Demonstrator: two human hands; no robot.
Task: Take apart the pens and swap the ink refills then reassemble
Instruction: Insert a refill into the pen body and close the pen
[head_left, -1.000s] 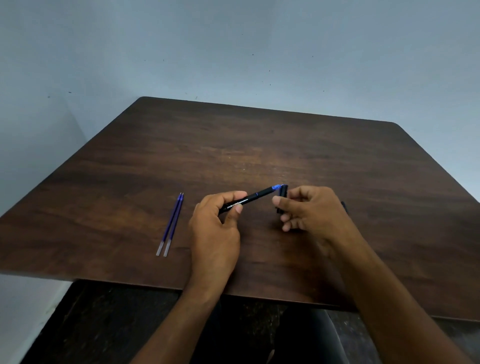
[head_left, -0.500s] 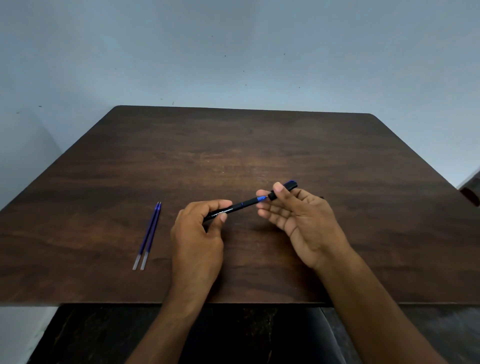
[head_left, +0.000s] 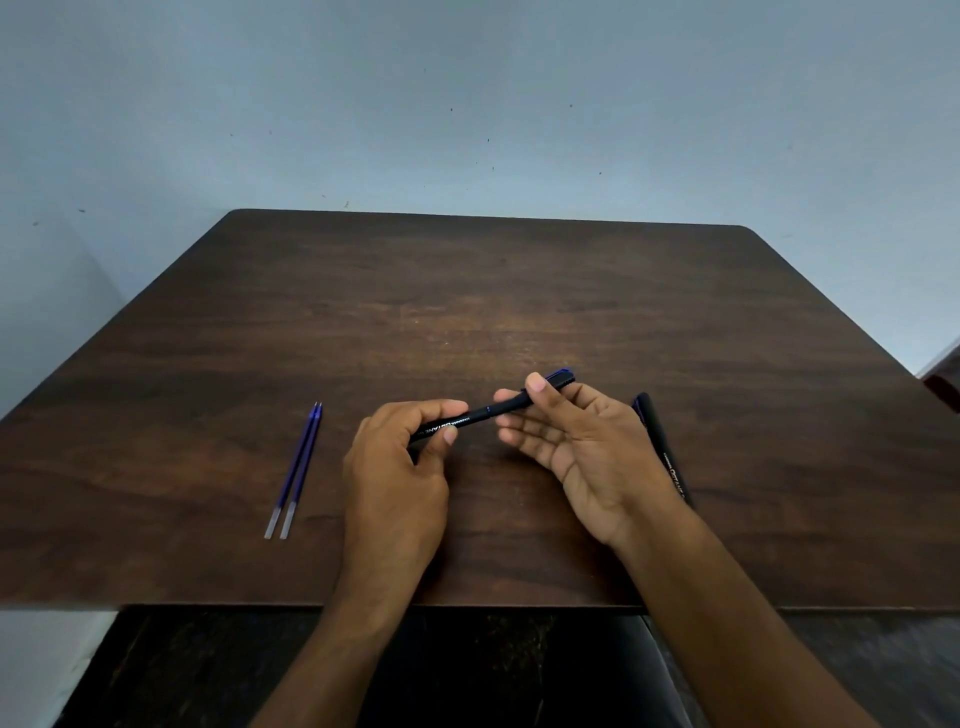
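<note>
A black pen (head_left: 480, 413) with white lettering is held level above the dark wooden table (head_left: 467, 312). My left hand (head_left: 400, 467) grips its barrel end. My right hand (head_left: 571, 441) pinches the cap end between thumb and fingers, palm turned up; the cap is pushed on, with a blue clip edge showing at its tip. A second black pen (head_left: 662, 447) lies on the table just right of my right hand, partly hidden by the wrist. Two blue ink refills (head_left: 295, 470) lie side by side on the table to the left of my left hand.
The table's front edge (head_left: 467, 605) runs just under my forearms, with dark floor below it. A pale blue wall stands behind the table. A dark reddish object (head_left: 948, 379) shows at the right frame edge.
The cap has gone from beside the pen's blue tip onto it, covering the tip. The camera has tilted and shifted, bringing the second pen on the right into view.
</note>
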